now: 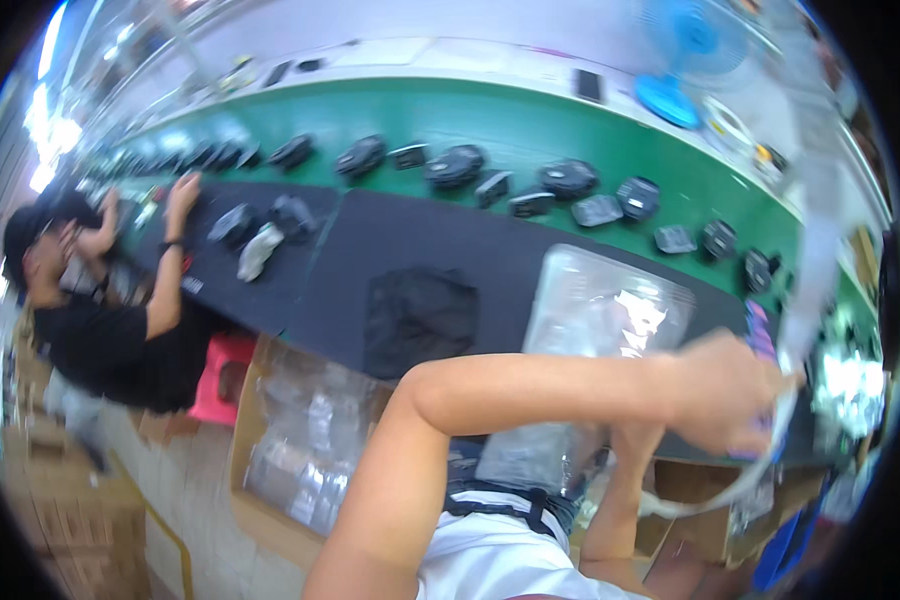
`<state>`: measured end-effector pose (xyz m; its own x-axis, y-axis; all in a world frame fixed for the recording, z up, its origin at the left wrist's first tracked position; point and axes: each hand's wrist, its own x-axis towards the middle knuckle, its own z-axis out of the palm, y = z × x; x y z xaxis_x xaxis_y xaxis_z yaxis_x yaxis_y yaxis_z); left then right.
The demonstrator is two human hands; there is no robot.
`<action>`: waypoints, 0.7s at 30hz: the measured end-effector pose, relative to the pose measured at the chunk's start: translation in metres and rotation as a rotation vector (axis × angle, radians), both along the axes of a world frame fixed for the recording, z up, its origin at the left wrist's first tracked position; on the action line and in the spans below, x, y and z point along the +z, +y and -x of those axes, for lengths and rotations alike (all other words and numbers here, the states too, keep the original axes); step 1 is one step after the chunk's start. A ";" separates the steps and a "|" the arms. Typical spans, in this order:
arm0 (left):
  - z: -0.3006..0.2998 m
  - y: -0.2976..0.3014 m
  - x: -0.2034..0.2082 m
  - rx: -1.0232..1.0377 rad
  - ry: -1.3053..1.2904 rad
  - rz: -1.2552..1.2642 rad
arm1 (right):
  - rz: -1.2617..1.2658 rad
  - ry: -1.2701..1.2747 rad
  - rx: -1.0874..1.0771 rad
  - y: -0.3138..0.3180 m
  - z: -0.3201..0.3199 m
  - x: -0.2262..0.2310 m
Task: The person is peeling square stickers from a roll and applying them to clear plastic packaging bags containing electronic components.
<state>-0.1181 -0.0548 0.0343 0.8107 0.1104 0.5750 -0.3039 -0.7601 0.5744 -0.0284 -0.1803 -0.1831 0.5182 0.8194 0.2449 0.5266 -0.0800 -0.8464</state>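
My left arm reaches across to the right. My left hand (pixel 720 392), smeared by motion, looks closed at the table's right end, beside a pale translucent strip (pixel 815 260). A purple-and-blue thing (pixel 759 325) shows just behind its knuckles; what the fingers hold cannot be made out. Below it, my right hand (pixel 634 438) comes up from the lower edge, mostly hidden behind the left forearm, its fingers out of sight. Glossy clear plastic bags (pixel 595 300) lie flat on the black mat in front of me, partly covered by that forearm.
A folded black bag (pixel 420 318) lies left of the plastic bags. Several dark wrapped items (pixel 455 166) line the green ledge (pixel 400 115). An open carton (pixel 250 470) holds clear packaging. A co-worker (pixel 110 340) sits at left beside a red stool (pixel 220 380); a blue fan (pixel 667 100) stands behind.
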 end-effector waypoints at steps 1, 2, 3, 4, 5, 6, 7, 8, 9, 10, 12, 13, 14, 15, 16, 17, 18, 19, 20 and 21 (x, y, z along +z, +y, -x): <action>-0.025 0.014 -0.025 0.068 -0.046 0.039 | -0.092 -0.237 0.032 0.030 0.029 0.045; -0.037 0.033 -0.042 0.138 -0.152 0.098 | 0.085 0.101 -0.084 0.029 0.048 0.071; -0.044 0.052 -0.051 0.174 -0.161 0.138 | 0.103 0.180 -0.067 0.034 0.055 0.087; -0.051 0.067 -0.062 0.193 -0.218 0.239 | 0.133 0.226 -0.083 0.030 0.053 0.073; -0.049 0.076 -0.064 0.241 -0.146 0.411 | 0.082 0.139 -0.033 0.027 0.057 0.083; -0.048 0.079 -0.066 0.244 -0.210 0.513 | 0.070 0.219 -0.025 0.017 0.061 0.078; -0.041 0.081 -0.062 0.259 -0.177 0.496 | -0.077 0.326 -0.034 0.015 0.071 0.085; -0.036 0.083 -0.059 0.281 -0.147 0.482 | -0.224 0.425 -0.035 0.011 0.076 0.097; -0.037 0.091 -0.071 0.270 -0.208 0.442 | -0.228 0.411 -0.054 0.005 0.072 0.107; -0.039 0.098 -0.084 0.267 -0.268 0.402 | -0.254 0.122 0.018 0.001 0.065 0.117; -0.038 0.101 -0.081 0.194 -0.188 0.519 | -0.261 -0.171 0.055 -0.006 0.049 0.129; -0.040 0.102 -0.080 0.180 -0.195 0.518 | -0.305 -0.018 0.164 -0.008 0.041 0.134; -0.040 0.103 -0.079 0.168 -0.203 0.518 | -0.349 0.137 0.274 -0.011 0.033 0.140; -0.034 0.100 -0.068 0.119 -0.102 0.463 | -0.370 0.152 0.273 -0.009 0.022 0.149; -0.035 0.096 -0.063 0.104 -0.096 0.464 | -0.430 0.129 0.177 -0.004 0.014 0.149; -0.033 0.091 -0.060 0.079 -0.094 0.465 | -0.463 -0.092 0.063 0.008 0.001 0.153; -0.033 0.088 -0.057 0.047 -0.092 0.468 | -0.484 -0.196 -0.046 0.018 -0.007 0.161; -0.030 0.086 -0.054 0.003 0.000 0.541 | -0.493 -0.239 -0.116 0.027 -0.018 0.164; -0.028 0.085 -0.054 -0.003 0.000 0.535 | -0.470 -0.277 -0.146 0.035 -0.026 0.171; -0.029 0.085 -0.055 -0.022 0.033 0.527 | -0.492 -0.220 -0.123 0.041 -0.034 0.171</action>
